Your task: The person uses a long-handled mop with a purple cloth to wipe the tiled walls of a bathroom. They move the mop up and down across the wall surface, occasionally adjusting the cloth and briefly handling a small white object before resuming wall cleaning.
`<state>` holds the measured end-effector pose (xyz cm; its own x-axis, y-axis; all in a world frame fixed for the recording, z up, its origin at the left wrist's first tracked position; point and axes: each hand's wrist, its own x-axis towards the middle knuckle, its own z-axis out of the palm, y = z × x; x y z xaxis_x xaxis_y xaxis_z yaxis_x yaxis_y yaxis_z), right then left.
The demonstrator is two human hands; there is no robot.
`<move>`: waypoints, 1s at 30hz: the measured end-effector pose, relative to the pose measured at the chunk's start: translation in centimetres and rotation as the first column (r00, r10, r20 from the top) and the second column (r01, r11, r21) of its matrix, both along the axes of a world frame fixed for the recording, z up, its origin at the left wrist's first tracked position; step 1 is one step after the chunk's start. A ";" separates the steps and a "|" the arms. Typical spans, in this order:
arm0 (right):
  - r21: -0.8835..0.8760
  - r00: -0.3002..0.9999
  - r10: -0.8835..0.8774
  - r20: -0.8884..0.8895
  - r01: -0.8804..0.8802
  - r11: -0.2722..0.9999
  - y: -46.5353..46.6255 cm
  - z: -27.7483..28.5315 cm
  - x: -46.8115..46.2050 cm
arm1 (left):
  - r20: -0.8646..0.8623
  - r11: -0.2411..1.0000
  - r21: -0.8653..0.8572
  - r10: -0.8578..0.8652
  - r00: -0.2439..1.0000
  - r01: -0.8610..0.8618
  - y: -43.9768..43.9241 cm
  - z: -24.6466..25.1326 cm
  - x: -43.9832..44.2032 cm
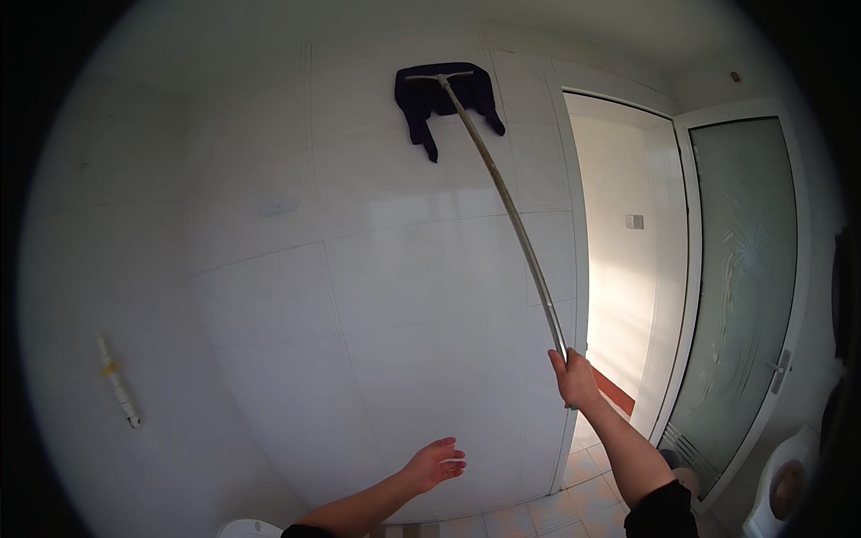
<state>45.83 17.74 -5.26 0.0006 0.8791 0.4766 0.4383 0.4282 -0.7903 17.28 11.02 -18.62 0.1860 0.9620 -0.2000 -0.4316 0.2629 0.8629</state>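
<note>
My right hand (577, 382) is closed around the lower part of a long metal pole (514, 214). The pole leans up and to the left, ending in a T-shaped head (440, 77) high on the white tiled wall (417, 282). A dark cloth (430, 91) lies behind the head against the wall, two of its ends hanging down. My left hand (437, 464) is at the lower middle, its fingers apart and holding nothing.
On the right are an open door with a frosted glass pane (740, 282), a doorway and a white basin (783, 484). A white plastic pipe (119, 387) is on the left wall. A white rounded rim (249, 529) shows at the bottom left, floor tiles (511, 521) below.
</note>
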 end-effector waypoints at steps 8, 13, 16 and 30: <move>0.202 1.000 0.016 -0.027 -0.010 0.979 4.7 11.4 -11.4 | 0.025 0.986 -0.018 0.168 0.985 -0.168 -2.1 -0.6 -11.0; 0.183 0.998 -0.012 -0.059 0.023 0.983 7.9 7.4 -17.6 | 0.056 0.955 -0.078 0.291 0.955 -0.287 -4.5 -2.5 -15.3; 0.277 0.994 -0.098 -0.042 0.106 0.955 11.4 -2.3 -20.7 | 0.076 0.948 -0.104 0.310 0.948 -0.302 -5.3 -5.2 -17.6; 0.028 0.975 0.097 0.198 -0.105 0.994 11.3 -16.5 -30.4 | 0.098 0.860 -0.161 0.502 0.859 -0.484 -8.5 -10.5 -22.1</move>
